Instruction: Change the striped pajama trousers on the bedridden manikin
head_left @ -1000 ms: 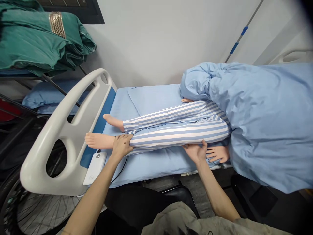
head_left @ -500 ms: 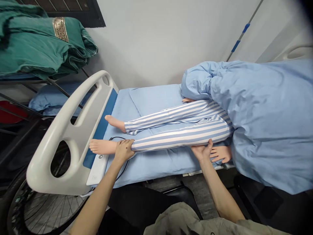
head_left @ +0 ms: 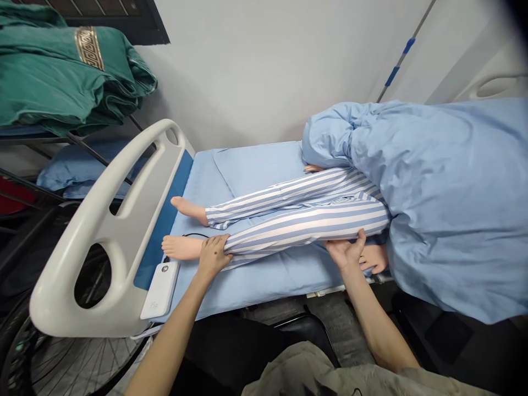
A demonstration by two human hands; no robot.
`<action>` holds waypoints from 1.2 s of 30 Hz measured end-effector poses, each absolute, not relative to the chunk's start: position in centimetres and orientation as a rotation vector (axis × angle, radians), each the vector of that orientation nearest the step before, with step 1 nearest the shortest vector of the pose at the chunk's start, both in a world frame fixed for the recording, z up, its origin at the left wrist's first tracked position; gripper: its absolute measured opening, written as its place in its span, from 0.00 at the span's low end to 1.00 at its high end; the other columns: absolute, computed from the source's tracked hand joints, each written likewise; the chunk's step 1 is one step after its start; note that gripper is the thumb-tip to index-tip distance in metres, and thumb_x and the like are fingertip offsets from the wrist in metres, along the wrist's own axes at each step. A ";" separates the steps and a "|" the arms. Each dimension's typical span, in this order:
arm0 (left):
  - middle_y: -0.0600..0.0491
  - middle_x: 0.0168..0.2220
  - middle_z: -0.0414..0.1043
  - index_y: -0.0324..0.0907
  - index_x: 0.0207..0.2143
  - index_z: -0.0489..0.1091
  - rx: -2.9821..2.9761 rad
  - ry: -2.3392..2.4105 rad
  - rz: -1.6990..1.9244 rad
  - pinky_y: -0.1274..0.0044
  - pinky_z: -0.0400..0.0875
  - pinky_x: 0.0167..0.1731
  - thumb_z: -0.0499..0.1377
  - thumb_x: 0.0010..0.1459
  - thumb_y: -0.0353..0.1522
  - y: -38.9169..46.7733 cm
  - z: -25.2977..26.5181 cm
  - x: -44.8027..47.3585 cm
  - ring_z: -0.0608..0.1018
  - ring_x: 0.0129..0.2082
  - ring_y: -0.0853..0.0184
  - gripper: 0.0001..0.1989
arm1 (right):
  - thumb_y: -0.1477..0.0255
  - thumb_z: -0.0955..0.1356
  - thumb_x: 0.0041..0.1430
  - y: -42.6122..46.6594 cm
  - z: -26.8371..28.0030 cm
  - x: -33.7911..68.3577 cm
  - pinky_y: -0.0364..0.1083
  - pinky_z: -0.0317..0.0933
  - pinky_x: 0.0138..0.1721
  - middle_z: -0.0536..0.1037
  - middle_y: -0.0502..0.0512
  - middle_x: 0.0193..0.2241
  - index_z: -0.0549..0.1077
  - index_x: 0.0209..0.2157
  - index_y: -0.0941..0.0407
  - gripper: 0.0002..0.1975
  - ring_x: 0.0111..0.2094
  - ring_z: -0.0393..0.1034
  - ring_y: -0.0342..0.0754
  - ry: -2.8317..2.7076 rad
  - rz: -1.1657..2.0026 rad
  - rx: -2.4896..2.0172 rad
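A manikin in blue-and-white striped trousers [head_left: 284,225] lies on the bed, its upper body hidden under a blue quilt [head_left: 445,187]. My left hand [head_left: 214,256] is wrapped round the ankle of the near leg, just above the bare near foot [head_left: 181,247]. Under the thigh of that same leg, my right hand [head_left: 346,252] cups it from below, palm up with the thumb showing; its fingers are partly hidden. The far leg with its bare foot [head_left: 188,210] lies on the light blue sheet [head_left: 251,165]. Beside my right hand rests a manikin hand [head_left: 374,258].
A white power bank [head_left: 160,291] with a dark cable sits at the bed's corner by the white footboard [head_left: 53,286]. A bicycle wheel [head_left: 78,368] stands below. Green folded cloth [head_left: 70,77] lies on a rack at left. A black chair [head_left: 317,330] is beneath my arms.
The near leg has moved with my hands: its foot has shifted away from the footboard and the knee appears slightly more bent. The power bank is more exposed. The view has shifted slightly.
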State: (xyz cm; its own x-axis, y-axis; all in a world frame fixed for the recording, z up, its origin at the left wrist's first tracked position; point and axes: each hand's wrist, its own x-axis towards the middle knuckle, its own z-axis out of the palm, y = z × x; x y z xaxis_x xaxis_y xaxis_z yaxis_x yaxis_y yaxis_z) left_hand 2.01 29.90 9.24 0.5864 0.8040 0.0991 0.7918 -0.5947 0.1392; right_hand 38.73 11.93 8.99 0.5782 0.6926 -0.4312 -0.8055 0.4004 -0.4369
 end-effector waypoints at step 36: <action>0.45 0.41 0.79 0.43 0.45 0.67 2.780 1.340 0.331 0.61 0.57 0.60 0.58 0.45 0.31 30.5 8.8 3.0 0.78 0.46 0.54 0.22 | 0.45 0.63 0.53 11.7 9.3 38.7 0.60 0.70 0.42 0.77 0.58 0.46 0.70 0.48 0.53 0.31 0.48 0.70 0.57 0.270 0.963 -0.547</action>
